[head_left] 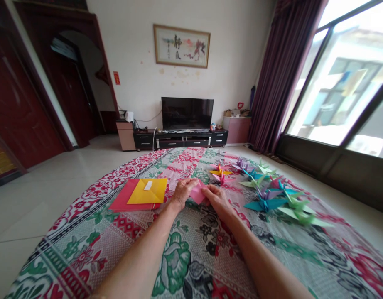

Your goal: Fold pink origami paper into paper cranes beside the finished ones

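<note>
A small folded sheet of pink origami paper (pixel 198 195) is held up between my two hands, over the middle of the table. My left hand (pixel 184 192) pinches its upper left edge, fingers closed. On the other side, my right hand (pixel 217 197) grips the right edge between thumb and fingers. Left of my hands lies a yellow paper packet (pixel 150 192) with a small white label, resting on red paper sheets (pixel 120 198). To the right stand several folded paper cranes, among them a blue crane (pixel 265 203), a green crane (pixel 303 211) and an orange crane (pixel 220 171).
A patterned cloth (pixel 129 249) in red, green and grey covers the round table. Beyond it, a television (pixel 187 113) stands on a low black cabinet (pixel 185 140). A purple curtain (pixel 277 83) hangs beside the window at right, and dark red doors (pixel 23 99) are at left.
</note>
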A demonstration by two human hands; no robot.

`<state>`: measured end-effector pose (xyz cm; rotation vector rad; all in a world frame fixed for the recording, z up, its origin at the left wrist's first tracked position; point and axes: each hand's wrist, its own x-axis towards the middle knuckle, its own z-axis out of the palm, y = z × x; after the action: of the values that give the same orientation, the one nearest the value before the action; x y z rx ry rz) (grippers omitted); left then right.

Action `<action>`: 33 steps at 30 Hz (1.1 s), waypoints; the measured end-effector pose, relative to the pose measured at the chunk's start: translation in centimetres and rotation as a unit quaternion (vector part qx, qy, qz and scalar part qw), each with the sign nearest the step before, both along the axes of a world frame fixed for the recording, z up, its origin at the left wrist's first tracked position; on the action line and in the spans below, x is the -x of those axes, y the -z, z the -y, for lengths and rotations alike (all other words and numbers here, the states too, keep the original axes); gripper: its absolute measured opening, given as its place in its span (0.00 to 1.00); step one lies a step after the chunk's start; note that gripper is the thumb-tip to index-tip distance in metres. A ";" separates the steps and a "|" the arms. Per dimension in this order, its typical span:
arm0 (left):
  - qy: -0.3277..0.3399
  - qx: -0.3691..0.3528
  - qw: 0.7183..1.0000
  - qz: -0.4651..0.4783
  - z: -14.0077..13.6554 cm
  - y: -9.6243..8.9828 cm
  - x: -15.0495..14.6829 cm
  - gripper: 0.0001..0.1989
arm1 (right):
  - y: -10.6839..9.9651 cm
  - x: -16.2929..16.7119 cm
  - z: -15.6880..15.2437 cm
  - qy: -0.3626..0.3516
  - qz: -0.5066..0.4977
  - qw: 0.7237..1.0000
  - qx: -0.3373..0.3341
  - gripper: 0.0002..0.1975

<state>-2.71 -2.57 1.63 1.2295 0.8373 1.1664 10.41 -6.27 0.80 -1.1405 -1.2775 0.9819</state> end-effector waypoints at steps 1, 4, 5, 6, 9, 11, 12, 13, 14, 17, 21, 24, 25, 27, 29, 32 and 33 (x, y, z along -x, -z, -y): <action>0.005 0.000 1.000 -0.002 0.1 0.0 0.0 0.17 | 0.0 0.0 0.0 0.014 -0.005 1.000 -0.001 0.17; 0.033 0.007 0.999 -0.010 0.1 0.4 0.1 0.17 | 0.0 0.0 0.0 0.043 -0.021 0.999 0.000 0.17; 0.043 0.008 0.999 -0.016 0.0 0.6 0.2 0.17 | 0.1 0.0 0.0 0.046 -0.028 0.999 -0.001 0.18; 0.049 0.008 0.999 -0.021 -0.1 0.8 0.2 0.17 | 0.2 0.0 -0.1 0.048 -0.034 0.998 -0.002 0.18; 0.049 0.002 0.998 -0.038 -0.4 1.3 0.4 0.15 | 0.5 0.0 -0.3 0.054 -0.050 0.997 -0.007 0.19; 0.049 0.001 0.998 -0.046 -0.4 1.5 0.4 0.14 | 0.7 0.0 -0.5 0.057 -0.056 0.997 -0.008 0.19; 0.048 0.000 0.998 -0.048 -0.4 1.5 0.4 0.14 | 0.7 0.0 -0.5 0.057 -0.058 0.997 -0.008 0.19; 0.047 -0.002 0.998 -0.048 -0.4 1.4 0.4 0.14 | 0.8 0.0 -0.5 0.056 -0.060 0.997 -0.008 0.20; 0.046 -0.004 0.998 -0.046 -0.3 1.3 0.4 0.14 | 0.8 -0.1 -0.6 0.054 -0.062 0.997 -0.007 0.20; 0.044 -0.002 0.998 -0.040 -0.2 1.1 0.3 0.13 | 0.9 -0.1 -0.6 0.046 -0.070 0.996 -0.006 0.20; 0.035 0.013 0.998 -0.046 0.0 1.0 0.1 0.12 | 0.9 0.0 -0.6 0.054 -0.077 0.996 -0.005 0.19; 0.016 0.010 0.999 -0.049 0.0 1.0 0.0 0.10 | 1.0 0.2 -0.8 0.074 -0.080 0.994 -0.018 0.20; 0.008 0.011 0.999 -0.049 0.0 1.0 -0.1 0.09 | 1.0 0.2 -0.8 0.085 -0.084 0.993 -0.024 0.21; -0.011 0.014 0.999 -0.049 0.0 1.1 -0.2 0.08 | 1.1 0.2 -1.0 0.109 -0.090 0.989 -0.032 0.25; -0.026 0.007 0.998 -0.052 0.1 1.1 -0.3 0.08 | 1.3 0.1 -1.1 0.119 -0.090 0.988 -0.034 0.26; -0.015 -0.025 0.998 -0.057 0.4 1.0 -0.3 0.09 | 1.6 0.0 -1.3 0.094 -0.080 0.992 -0.031 0.24; -0.001 -0.030 0.998 -0.054 0.4 1.0 -0.3 0.10 | 1.6 -0.1 -1.3 0.085 -0.076 0.993 -0.032 0.23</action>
<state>-2.44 -3.01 0.67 1.3511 0.8896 1.1428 10.48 -4.94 -0.82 -1.0837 -1.0642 0.8771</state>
